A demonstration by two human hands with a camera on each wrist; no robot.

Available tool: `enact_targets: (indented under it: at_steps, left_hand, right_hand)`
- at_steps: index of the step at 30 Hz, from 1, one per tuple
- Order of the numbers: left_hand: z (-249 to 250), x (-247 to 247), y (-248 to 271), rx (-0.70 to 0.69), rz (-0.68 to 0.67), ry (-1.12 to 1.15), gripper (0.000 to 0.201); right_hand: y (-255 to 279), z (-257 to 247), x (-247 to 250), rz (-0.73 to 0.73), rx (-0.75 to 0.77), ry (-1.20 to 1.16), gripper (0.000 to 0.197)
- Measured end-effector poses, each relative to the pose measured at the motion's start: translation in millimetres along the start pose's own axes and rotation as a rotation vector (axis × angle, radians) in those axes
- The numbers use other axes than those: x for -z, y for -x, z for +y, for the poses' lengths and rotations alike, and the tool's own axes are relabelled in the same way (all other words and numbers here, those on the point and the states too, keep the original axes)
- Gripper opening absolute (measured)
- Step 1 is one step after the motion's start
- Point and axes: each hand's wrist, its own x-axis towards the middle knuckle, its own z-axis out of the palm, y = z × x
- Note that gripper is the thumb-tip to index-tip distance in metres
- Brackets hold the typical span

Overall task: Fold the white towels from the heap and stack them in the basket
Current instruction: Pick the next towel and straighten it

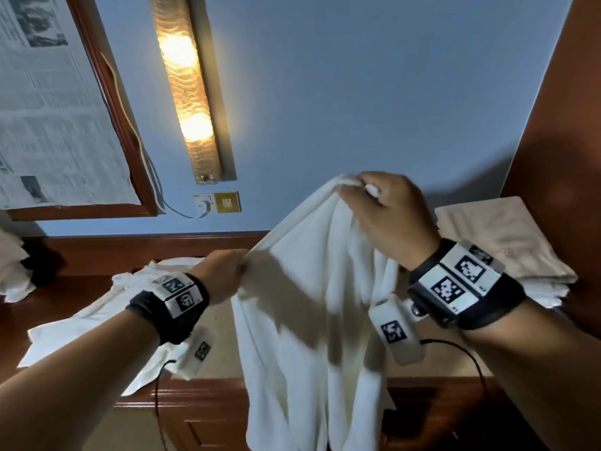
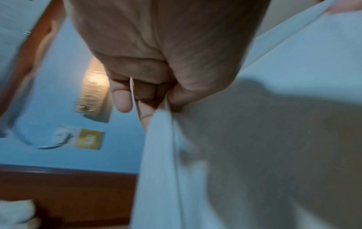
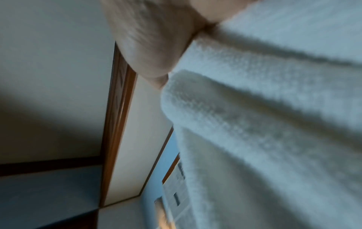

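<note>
A hotel-style bedroom: blue wall [image 1: 357,92], a lit wall lamp [image 1: 188,92] at 11 o'clock, a brass switch plate [image 1: 227,202] below it, dark wooden furniture [image 1: 211,415] at 6 o'clock, 1 pile of white linen [image 1: 97,314] at 8 o'clock

- We found no readable text anywhere.
- Newspaper sheets [image 1: 48,109] in the wooden frame [image 1: 107,92] carried print too small and blurred for us to read.
- Wristbands [image 1: 455,281] bore black-and-white square code markers, plus tiny characters we could not make out.
</note>
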Motion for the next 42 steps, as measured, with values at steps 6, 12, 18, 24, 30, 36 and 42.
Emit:
enact_targets:
  at_steps: [6,12,18,24,30,36,42]
  left_hand:
    - [-24.5,11.7,-16.1,0.166,0.215,0.441,0.025]
    - [97.3,73.7,-11.5,-0.402,0.238,0.516,0.036]
    - [80.6,71.3,-15.8,-0.310,0.191,0.466,0.035]
    - [100.7,78.1,-13.1,-0.457,0.175,0.574,0.017]
    - [123.7,100.0,-10.8,-0.554,0.140,0.607,0.017]
    - [68.4,69.0,-23.4,-0.066,0.160,0.270,0.025]
    - [14.0,35.3,-42.1,0.068,0.194,0.162,0.022]
  right_hand:
    - [-13.6,38.7,31.6,-0.298,-0.249,0.224,0.029]
    - [15.8,17.3,-18.1,-0.560,-0.146,0.126,0.045]
    - [-17.8,39.3,15.7,-0.120,-0.152,0.017,0.040]
    - [-11.7,22.9,22.4,-0.642,-0.193,0.026,0.034]
    - [13.1,23.1,-8.9,-0.571,-0.191,-0.142,0.050]
    - [-22.7,44.3,26.2,-0.092,-0.196,-0.393,0.055]
    - [-30.3,60.0,47.7,-0.031,-0.256,-0.295,0.054]
